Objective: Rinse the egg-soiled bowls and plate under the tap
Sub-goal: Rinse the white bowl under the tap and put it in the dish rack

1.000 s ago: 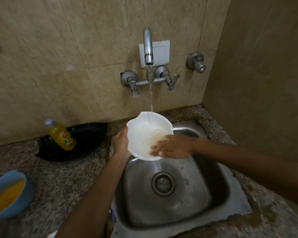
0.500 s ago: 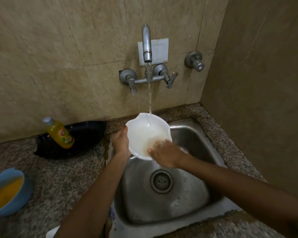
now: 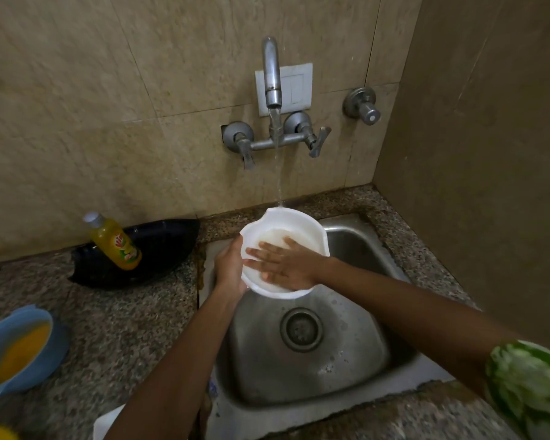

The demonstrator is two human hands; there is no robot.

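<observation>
The bowl (image 3: 294, 221) I hold is white, and the water in it looks milky. My sleeve (image 3: 531, 385) is green with white marks like leaves. The sink (image 3: 356, 357) is shiny grey, and so is the tap (image 3: 272, 77). The counter (image 3: 124, 328) is speckled brown, grey and black. The wall (image 3: 92, 122) is beige with cloudy streaks. The bottle (image 3: 115, 241) is yellow with a grey cap and a red and green label. Behind it sits a black tray (image 3: 165, 249). The other bowl (image 3: 50, 357) is blue with yellow egg inside.

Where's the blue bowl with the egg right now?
Head view, far left: the blue bowl sits on the granite counter, below the yellow bottle.
</observation>
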